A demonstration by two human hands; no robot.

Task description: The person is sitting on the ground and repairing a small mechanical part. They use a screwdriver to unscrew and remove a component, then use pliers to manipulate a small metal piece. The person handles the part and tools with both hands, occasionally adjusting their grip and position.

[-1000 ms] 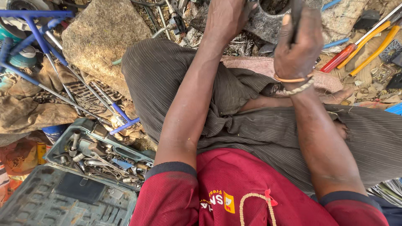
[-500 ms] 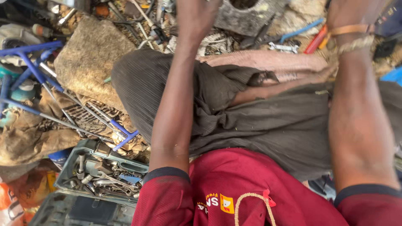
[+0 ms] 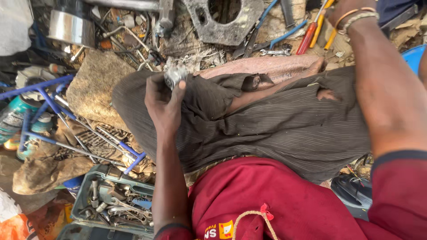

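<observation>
Pinching a small shiny metal part (image 3: pixel 175 74) between thumb and fingers (image 3: pixel 156 84), the left hand (image 3: pixel 164 104) holds it above the left knee, over the dark striped trousers (image 3: pixel 284 124). The right hand (image 3: pixel 342 9) reaches toward the top edge near the red and yellow-handled tools (image 3: pixel 313 31); it is cut off by the frame, so I cannot tell whether its fingers are open or closed. A grey metal plate (image 3: pixel 227 24) with a large hole lies ahead on the ground. A tray of sockets and wrenches (image 3: pixel 118 202) sits beside the left elbow.
</observation>
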